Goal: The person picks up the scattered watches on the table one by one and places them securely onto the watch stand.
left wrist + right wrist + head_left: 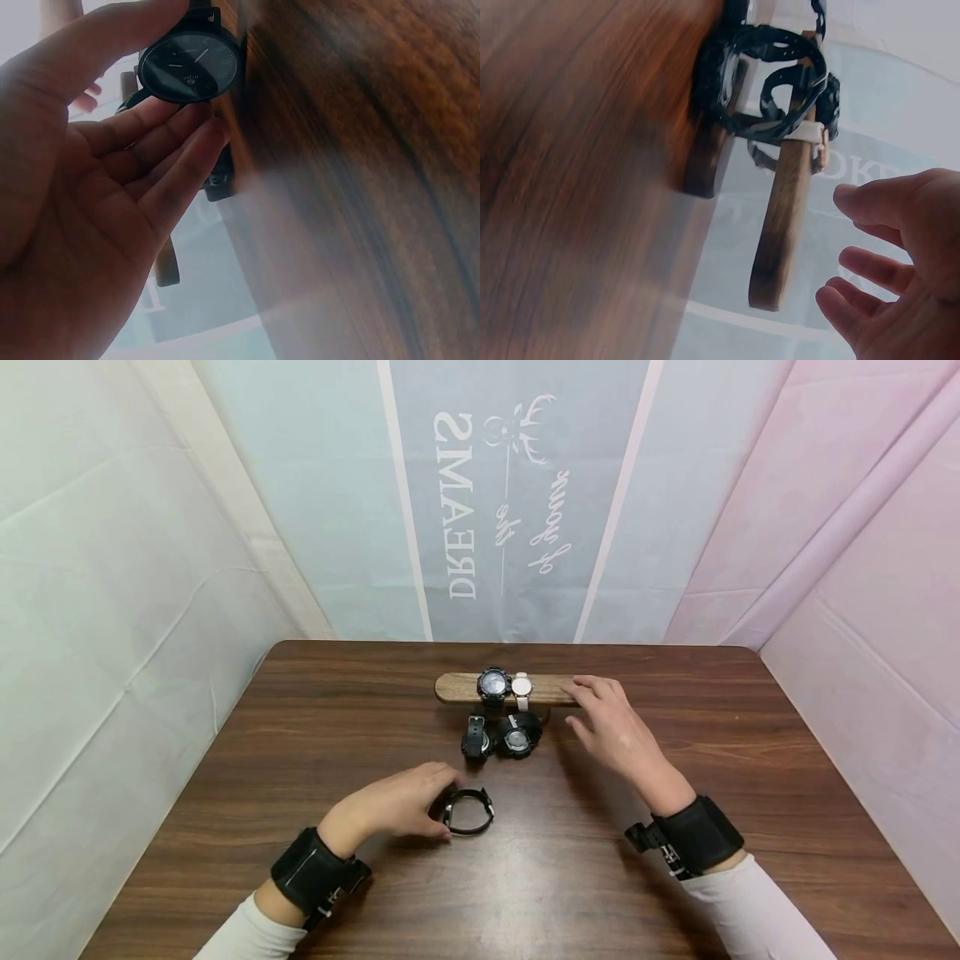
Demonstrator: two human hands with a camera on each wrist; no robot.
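Now our left hand [397, 799] curves loosely, fingers relaxed, beside a black watch [190, 69] mid-surface; whether they touch, we cannot tell. Our right hand [618, 735], spread wide, nears a wooden bar [456, 688] bearing two watches [493, 682] by the surface's [555, 885] far edge.

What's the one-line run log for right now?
left hand: at slim black watch, grip unclear; right hand: open, near wooden bar; on bar: white watch, chunky black watch

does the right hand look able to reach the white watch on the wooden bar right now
Probably yes: the right hand is near one end of the wooden bar, and only bare bar shows between it and the white watch.
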